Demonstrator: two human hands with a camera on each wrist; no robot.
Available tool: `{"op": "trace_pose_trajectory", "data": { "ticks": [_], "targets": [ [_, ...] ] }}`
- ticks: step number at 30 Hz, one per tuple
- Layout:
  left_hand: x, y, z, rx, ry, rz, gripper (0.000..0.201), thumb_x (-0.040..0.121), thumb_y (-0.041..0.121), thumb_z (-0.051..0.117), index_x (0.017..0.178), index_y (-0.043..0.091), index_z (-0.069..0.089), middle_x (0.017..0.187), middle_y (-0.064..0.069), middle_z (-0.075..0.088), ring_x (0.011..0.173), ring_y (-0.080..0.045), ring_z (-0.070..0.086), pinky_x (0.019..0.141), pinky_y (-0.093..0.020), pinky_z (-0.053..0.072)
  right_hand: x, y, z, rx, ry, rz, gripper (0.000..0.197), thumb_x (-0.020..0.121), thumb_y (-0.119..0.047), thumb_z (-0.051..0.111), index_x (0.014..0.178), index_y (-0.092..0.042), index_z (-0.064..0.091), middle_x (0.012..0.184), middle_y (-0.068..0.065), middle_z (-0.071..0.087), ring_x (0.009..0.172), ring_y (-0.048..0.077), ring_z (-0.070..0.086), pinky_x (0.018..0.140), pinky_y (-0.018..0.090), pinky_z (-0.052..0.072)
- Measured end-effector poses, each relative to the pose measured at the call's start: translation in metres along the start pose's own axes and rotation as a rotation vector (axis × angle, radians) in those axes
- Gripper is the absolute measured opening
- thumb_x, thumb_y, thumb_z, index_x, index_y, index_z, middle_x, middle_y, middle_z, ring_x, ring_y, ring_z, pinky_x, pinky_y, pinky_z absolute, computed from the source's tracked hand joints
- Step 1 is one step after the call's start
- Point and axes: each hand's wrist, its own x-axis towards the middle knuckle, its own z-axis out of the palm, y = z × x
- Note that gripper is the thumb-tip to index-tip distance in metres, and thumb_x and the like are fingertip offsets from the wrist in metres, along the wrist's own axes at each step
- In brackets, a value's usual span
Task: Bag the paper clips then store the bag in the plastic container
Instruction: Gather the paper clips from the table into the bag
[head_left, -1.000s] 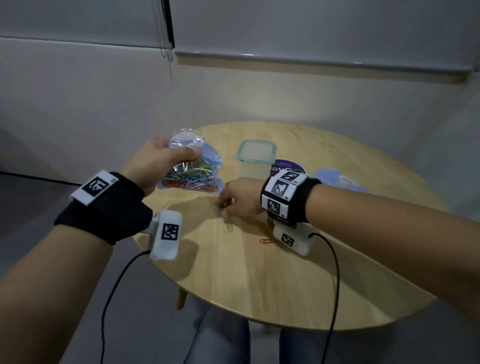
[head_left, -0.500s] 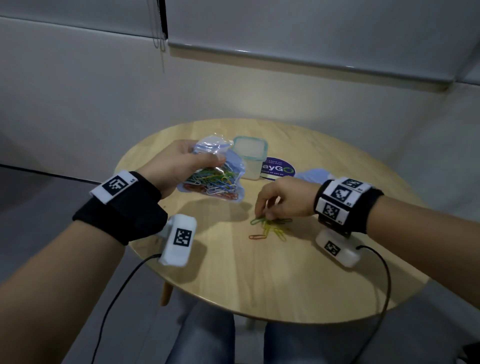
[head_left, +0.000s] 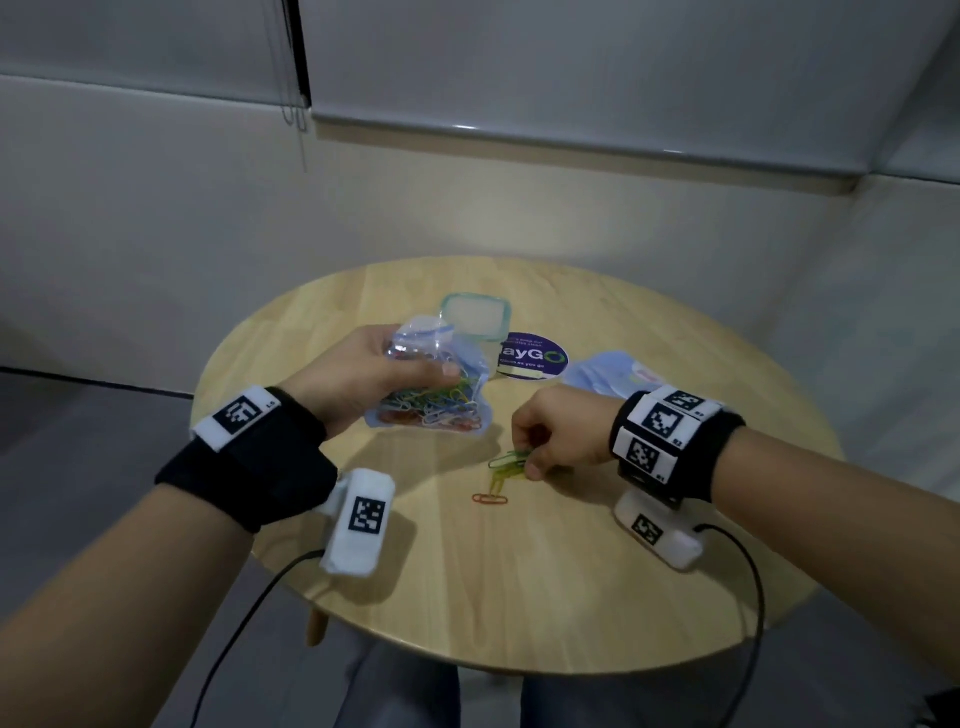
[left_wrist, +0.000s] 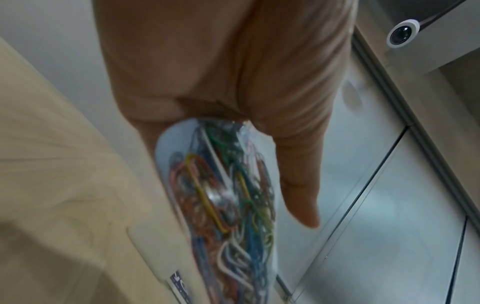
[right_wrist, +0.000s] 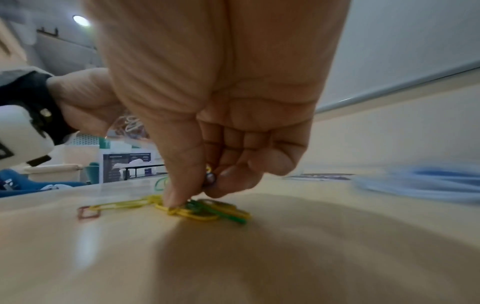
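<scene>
My left hand (head_left: 363, 374) grips a clear plastic bag (head_left: 434, 400) stuffed with coloured paper clips, just above the round wooden table (head_left: 571, 597). In the left wrist view the bag (left_wrist: 228, 205) hangs from the closed palm. My right hand (head_left: 550, 441) is curled down on the table, thumb and fingertips pinching a small heap of green and yellow paper clips (head_left: 511, 460). The same clips (right_wrist: 205, 211) lie under the thumb in the right wrist view. A red clip (head_left: 491, 500) lies loose nearby. The plastic container (head_left: 475, 317) with a teal rim stands behind the bag.
A round purple sticker (head_left: 532, 358) lies beside the container. Pale blue bags (head_left: 613, 374) lie at the back right of the table. Wrist camera cables hang off the near table edge. A wall stands close behind the table.
The right hand moved right from near the bag to the loose clips and closed its fingers on them. The left hand kept hold of the bag and drifted slightly right.
</scene>
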Motion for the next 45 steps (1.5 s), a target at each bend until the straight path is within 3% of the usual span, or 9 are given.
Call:
{"op": "trace_pose_trajectory", "data": {
  "ticks": [10,17,25,29,32,35,37,41,45],
  "targets": [
    [-0.003,0.004,0.017,0.186,-0.047,-0.008,0.039,0.057,0.008,0.080,0.096,0.003,0.072,0.092,-0.013,0.076,0.079,-0.020,0.071,0.074,-0.027,0.056,-0.032,-0.011,-0.087,0.339,0.463,-0.085,0.015,0.072,-0.009,0.077,0.073,-0.018,0.066,0.070,0.003,0.066,0.066,0.014,0.057,0.073,0.031,0.048],
    [-0.006,0.016,0.040,0.306,-0.046,0.066,0.022,0.069,-0.001,0.080,0.086,0.009,0.071,0.077,0.000,0.072,0.061,-0.001,0.063,0.059,-0.013,0.048,-0.035,-0.070,-0.105,-0.440,0.321,-0.127,0.015,0.074,-0.015,0.073,0.088,-0.016,0.073,0.066,-0.008,0.056,0.067,0.013,0.050,0.047,0.010,0.030],
    [-0.007,0.019,0.040,0.147,-0.071,0.044,0.027,0.071,-0.004,0.078,0.095,0.006,0.071,0.091,-0.010,0.076,0.080,-0.016,0.072,0.076,-0.027,0.058,-0.030,-0.072,-0.094,-0.030,0.269,-0.172,0.024,0.082,-0.009,0.064,0.100,-0.022,0.074,0.071,-0.013,0.067,0.057,-0.007,0.058,0.057,0.003,0.043],
    [-0.009,0.017,0.037,-0.005,-0.108,0.017,0.034,0.065,0.002,0.078,0.097,0.003,0.069,0.095,-0.015,0.075,0.087,-0.026,0.071,0.082,-0.034,0.058,-0.036,-0.063,-0.088,0.063,0.338,-0.203,0.017,0.082,-0.008,0.063,0.092,-0.020,0.070,0.083,-0.006,0.071,0.077,0.004,0.065,0.071,0.016,0.049],
    [-0.007,0.018,0.032,-0.045,-0.137,0.021,0.040,0.062,0.001,0.082,0.100,0.000,0.069,0.099,-0.018,0.074,0.090,-0.028,0.071,0.085,-0.035,0.057,-0.039,-0.061,-0.088,0.081,0.334,-0.190,0.018,0.081,-0.014,0.059,0.092,-0.016,0.073,0.091,-0.006,0.058,0.078,-0.004,0.055,0.065,0.008,0.045],
    [-0.006,0.016,0.029,-0.086,-0.149,0.021,0.033,0.070,0.008,0.075,0.102,-0.001,0.070,0.103,-0.020,0.073,0.093,-0.030,0.070,0.087,-0.036,0.056,-0.038,-0.058,-0.089,0.195,0.336,-0.119,0.064,0.050,-0.048,0.058,0.096,-0.006,0.068,0.110,0.009,0.052,0.103,0.022,0.051,0.089,0.039,0.046],
    [-0.006,0.014,0.030,-0.132,-0.135,0.035,0.025,0.074,0.011,0.072,0.097,0.003,0.071,0.098,-0.017,0.074,0.089,-0.027,0.071,0.084,-0.034,0.057,-0.036,-0.057,-0.087,0.287,0.288,-0.094,0.073,0.045,-0.049,0.058,0.103,-0.004,0.063,0.115,0.012,0.054,0.106,0.026,0.052,0.091,0.044,0.043],
    [-0.005,0.009,0.034,-0.187,-0.124,0.026,0.025,0.077,0.015,0.072,0.100,0.003,0.070,0.096,-0.015,0.073,0.086,-0.024,0.070,0.079,-0.032,0.057,-0.031,-0.047,-0.083,0.344,0.193,-0.027,0.036,0.077,-0.027,0.065,0.108,-0.010,0.060,0.102,0.005,0.055,0.089,0.016,0.048,0.074,0.030,0.038],
    [-0.002,0.008,0.031,-0.212,-0.095,-0.006,0.033,0.075,0.013,0.071,0.106,-0.001,0.068,0.099,-0.018,0.072,0.087,-0.028,0.070,0.079,-0.034,0.058,-0.029,-0.037,-0.071,0.415,0.375,-0.233,0.019,0.081,-0.011,0.068,0.094,-0.025,0.071,0.089,-0.010,0.054,0.070,0.004,0.050,0.061,0.012,0.041]
  ]
}}
